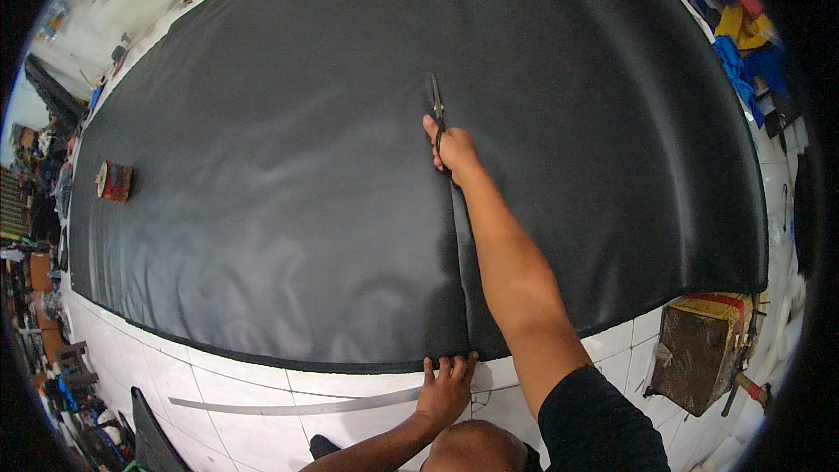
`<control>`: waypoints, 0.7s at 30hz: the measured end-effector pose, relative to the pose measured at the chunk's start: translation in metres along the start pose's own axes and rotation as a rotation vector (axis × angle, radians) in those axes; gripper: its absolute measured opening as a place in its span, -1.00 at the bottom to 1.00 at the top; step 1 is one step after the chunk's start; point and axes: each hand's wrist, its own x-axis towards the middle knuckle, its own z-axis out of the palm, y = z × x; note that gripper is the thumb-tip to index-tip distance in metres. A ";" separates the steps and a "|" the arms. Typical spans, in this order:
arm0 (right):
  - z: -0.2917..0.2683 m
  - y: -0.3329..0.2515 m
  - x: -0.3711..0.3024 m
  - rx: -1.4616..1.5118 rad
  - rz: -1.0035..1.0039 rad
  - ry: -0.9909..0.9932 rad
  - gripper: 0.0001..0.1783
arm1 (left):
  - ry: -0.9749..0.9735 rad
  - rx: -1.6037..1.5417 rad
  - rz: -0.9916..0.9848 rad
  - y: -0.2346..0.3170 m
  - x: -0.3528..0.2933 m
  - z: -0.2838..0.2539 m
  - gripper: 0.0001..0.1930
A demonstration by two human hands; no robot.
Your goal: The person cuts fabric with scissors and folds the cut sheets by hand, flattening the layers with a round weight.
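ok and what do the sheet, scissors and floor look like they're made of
Sheet: probably vinyl or faux leather, semi-gloss, judging by its broad, soft highlights; real leather can't be ruled out.
Scissors: likely metal, going by the greyish blades.
Floor: seemingly ceramic tile, pale and smooth, with thin joint lines.

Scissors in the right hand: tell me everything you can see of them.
The black-handled scissors with narrow grey metal-looking blades are joined at a pivot just ahead of the grip. They point away from the person, leaning slightly left, over the middle of the large, smooth black sheet, ahead of a long slit-like line. The bare right hand grips the handles. How far the blades stand open is unclear.
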 end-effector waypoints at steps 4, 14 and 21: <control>0.005 -0.032 0.034 0.067 0.058 -0.041 -0.28 | -0.002 0.042 0.001 0.000 -0.001 0.005 -0.26; 0.007 -0.034 0.048 0.133 -0.002 -0.022 -0.45 | -0.102 -0.650 -0.174 -0.042 0.038 -0.097 -0.08; 0.007 -0.027 0.055 0.100 0.009 -0.038 -0.45 | 0.850 -0.111 -0.279 -0.194 0.227 -0.161 -0.14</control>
